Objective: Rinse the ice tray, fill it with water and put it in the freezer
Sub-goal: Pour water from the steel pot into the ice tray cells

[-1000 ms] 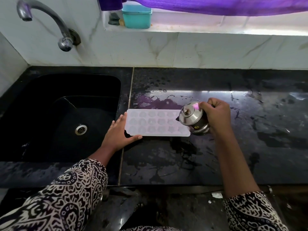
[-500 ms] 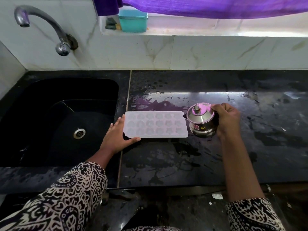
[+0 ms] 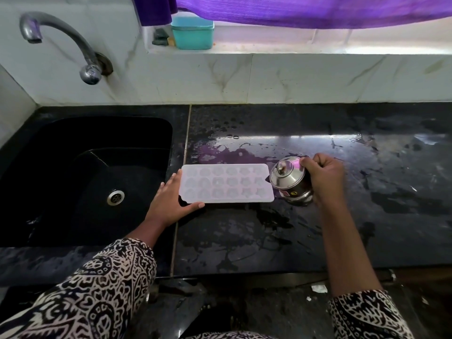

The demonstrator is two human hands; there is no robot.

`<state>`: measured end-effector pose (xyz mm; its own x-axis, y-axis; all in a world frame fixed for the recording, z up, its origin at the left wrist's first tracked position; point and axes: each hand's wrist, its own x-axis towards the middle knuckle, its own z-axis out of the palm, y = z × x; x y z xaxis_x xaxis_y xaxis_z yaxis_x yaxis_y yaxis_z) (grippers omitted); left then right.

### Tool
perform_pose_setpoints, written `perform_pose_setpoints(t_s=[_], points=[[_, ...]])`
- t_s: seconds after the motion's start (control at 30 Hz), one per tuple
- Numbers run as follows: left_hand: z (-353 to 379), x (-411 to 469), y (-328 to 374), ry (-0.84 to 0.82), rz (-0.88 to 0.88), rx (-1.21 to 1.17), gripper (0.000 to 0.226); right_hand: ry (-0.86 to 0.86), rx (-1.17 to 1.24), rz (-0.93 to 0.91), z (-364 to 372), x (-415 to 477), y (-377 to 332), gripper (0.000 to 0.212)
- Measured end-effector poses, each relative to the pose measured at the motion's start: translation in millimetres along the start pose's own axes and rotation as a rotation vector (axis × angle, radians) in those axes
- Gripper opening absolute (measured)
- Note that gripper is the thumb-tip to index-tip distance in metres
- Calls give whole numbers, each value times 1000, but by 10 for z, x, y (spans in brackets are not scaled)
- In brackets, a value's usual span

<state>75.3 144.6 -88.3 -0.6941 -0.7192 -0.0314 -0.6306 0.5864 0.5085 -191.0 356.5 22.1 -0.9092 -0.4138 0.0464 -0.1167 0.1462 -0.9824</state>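
Observation:
A white translucent ice tray [image 3: 227, 183] with star-shaped cells lies flat on the wet black counter [image 3: 367, 216], just right of the sink. My left hand [image 3: 171, 201] rests against its near-left corner, fingers straight along the left edge and thumb along the front edge. My right hand [image 3: 322, 177] grips a small lidded steel pot [image 3: 288, 178] at the tray's right end. The pot is tilted left, with its spout at the tray's right edge. I cannot tell how much water is in the cells.
A black sink [image 3: 85, 167] with a drain lies to the left, under a curved steel tap [image 3: 61, 42] on the wall. A teal box [image 3: 192, 33] stands on the window ledge below a purple curtain [image 3: 318, 11]. Puddles cover the counter.
The pot was tilted over the tray's right end, then stood upright beside it, and now leans toward the tray again. My left hand stays at the tray's corner.

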Motion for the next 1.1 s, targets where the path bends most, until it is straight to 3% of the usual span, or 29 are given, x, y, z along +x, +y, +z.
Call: perform_pose_setpoints(t_s=[1.1], points=[[-24, -16, 32, -9, 6, -17, 132, -97, -157, -122, 249, -63, -122, 41]])
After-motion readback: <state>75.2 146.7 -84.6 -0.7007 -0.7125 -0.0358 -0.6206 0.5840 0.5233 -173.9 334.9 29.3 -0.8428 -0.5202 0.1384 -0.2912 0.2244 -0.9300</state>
